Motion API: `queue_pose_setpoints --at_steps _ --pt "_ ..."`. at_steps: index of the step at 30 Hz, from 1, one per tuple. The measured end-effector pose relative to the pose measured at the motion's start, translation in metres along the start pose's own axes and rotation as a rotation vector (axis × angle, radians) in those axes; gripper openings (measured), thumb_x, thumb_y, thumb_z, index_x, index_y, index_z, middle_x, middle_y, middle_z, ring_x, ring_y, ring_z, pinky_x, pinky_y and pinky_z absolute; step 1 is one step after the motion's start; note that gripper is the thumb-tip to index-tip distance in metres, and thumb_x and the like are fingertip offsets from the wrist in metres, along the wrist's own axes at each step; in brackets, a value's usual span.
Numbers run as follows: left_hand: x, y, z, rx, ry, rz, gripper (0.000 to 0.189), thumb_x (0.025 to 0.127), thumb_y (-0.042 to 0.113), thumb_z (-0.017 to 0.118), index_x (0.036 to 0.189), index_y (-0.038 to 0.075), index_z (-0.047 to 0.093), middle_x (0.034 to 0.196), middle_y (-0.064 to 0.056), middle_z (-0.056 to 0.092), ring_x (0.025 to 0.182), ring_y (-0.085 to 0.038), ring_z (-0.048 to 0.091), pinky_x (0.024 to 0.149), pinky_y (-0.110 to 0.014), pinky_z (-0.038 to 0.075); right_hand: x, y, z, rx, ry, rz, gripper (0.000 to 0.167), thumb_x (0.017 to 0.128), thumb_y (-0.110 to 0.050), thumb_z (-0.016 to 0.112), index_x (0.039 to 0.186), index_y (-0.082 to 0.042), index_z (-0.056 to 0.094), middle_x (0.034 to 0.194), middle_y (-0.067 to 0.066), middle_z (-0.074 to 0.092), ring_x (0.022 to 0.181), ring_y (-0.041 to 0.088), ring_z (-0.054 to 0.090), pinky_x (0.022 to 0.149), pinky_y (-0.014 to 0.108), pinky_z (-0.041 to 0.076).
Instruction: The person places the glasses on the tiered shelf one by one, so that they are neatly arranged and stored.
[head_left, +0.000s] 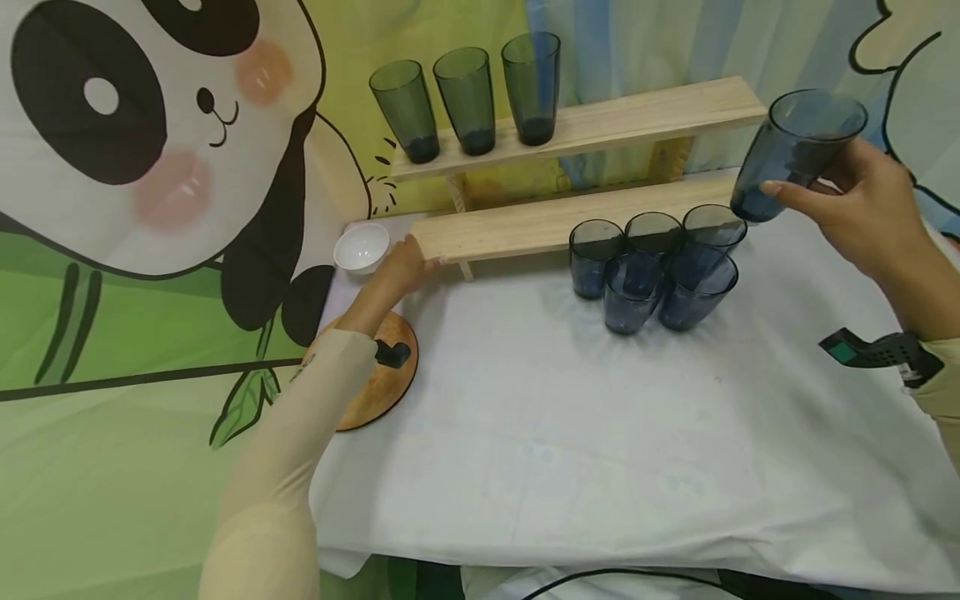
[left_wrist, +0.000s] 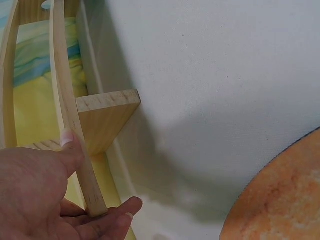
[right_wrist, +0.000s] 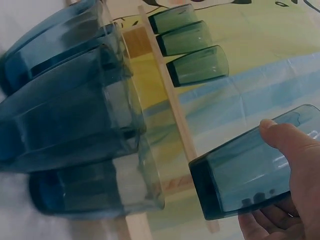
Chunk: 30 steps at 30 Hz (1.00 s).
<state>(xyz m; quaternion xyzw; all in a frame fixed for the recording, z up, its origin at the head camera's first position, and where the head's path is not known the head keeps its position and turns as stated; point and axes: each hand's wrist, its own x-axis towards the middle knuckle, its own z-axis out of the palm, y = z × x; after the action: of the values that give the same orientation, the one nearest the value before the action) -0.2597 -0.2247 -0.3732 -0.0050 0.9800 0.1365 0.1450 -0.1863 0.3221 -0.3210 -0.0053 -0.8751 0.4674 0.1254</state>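
Observation:
My right hand (head_left: 873, 204) grips a blue-tinted glass tumbler (head_left: 780, 154), held tilted in the air by the right end of a two-tier wooden shelf (head_left: 630, 119). In the right wrist view, the thumb lies along one side of this tumbler (right_wrist: 245, 170) and the fingers curl round the other. My left hand (head_left: 405, 267) holds the left end of the lower board (head_left: 510, 232); the left wrist view shows the thumb on one face of the board (left_wrist: 67, 95) and fingers at its end. Three matching tumblers (head_left: 465, 100) stand in a row on the upper board's left part.
Several more blue tumblers (head_left: 630, 292) cluster upright on the white cloth (head_left: 555, 433) before the lower board's right half. A small white bowl (head_left: 362, 248) sits left of the shelf. Under my left forearm lies a round brown mat (head_left: 390, 383). A panda-printed curtain (head_left: 247, 192) hangs behind.

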Motion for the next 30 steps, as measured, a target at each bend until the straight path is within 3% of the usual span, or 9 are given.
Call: queue_pose_setpoints --at_steps 6,10,13,20,24,30 --pt "0.002 0.001 0.0 0.004 -0.008 0.001 0.092 0.109 0.05 0.053 0.157 -0.018 0.015 0.158 -0.043 0.031 0.145 -0.054 0.041 0.121 -0.056 0.037 0.03 -0.022 0.016 0.031 -0.075 0.002 0.069 0.101 -0.035 0.072 0.162 -0.034 0.04 0.16 -0.001 0.051 0.155 0.017 0.038 0.131 0.047 0.019" --pt "0.001 0.002 -0.002 0.01 0.001 0.015 0.091 0.109 0.05 0.052 0.156 -0.019 0.017 0.157 -0.044 0.033 0.144 -0.054 0.042 0.121 -0.057 0.037 0.051 -0.037 0.028 0.086 -0.112 -0.011 0.063 0.101 -0.035 0.072 0.157 -0.028 0.046 0.143 -0.008 0.058 0.152 0.017 0.041 0.131 0.043 0.022" --pt "0.001 0.001 -0.002 0.0 -0.001 0.011 0.091 0.109 0.05 0.052 0.157 -0.019 0.017 0.157 -0.043 0.032 0.145 -0.053 0.041 0.121 -0.056 0.036 0.065 -0.048 0.039 0.103 -0.127 -0.012 0.05 0.1 -0.037 0.073 0.145 -0.026 0.054 0.127 -0.018 0.056 0.145 0.017 0.045 0.128 0.039 0.027" --pt "0.002 0.0 0.0 0.011 -0.007 0.01 0.091 0.109 0.05 0.053 0.156 -0.02 0.019 0.156 -0.043 0.035 0.143 -0.052 0.044 0.12 -0.056 0.039 0.086 -0.069 0.063 0.142 -0.179 -0.012 0.036 0.1 -0.039 0.073 0.128 -0.026 0.056 0.119 -0.017 0.054 0.143 0.022 0.044 0.126 0.041 0.03" --pt "0.002 0.0 0.001 0.015 -0.011 0.005 0.091 0.109 0.051 0.053 0.157 -0.019 0.017 0.157 -0.043 0.034 0.144 -0.052 0.043 0.12 -0.056 0.038 0.098 -0.079 0.075 0.153 -0.178 -0.041 0.038 0.099 -0.039 0.073 0.129 -0.023 0.056 0.12 -0.015 0.053 0.136 0.019 0.048 0.118 0.038 0.036" --pt "0.001 0.001 -0.003 0.022 0.003 0.006 0.091 0.109 0.051 0.052 0.156 -0.019 0.019 0.156 -0.043 0.035 0.142 -0.052 0.045 0.119 -0.056 0.04 0.116 -0.093 0.091 0.163 -0.17 -0.041 0.055 0.098 -0.041 0.073 0.143 -0.017 0.051 0.126 -0.011 0.051 0.122 0.008 0.046 0.114 0.035 0.037"
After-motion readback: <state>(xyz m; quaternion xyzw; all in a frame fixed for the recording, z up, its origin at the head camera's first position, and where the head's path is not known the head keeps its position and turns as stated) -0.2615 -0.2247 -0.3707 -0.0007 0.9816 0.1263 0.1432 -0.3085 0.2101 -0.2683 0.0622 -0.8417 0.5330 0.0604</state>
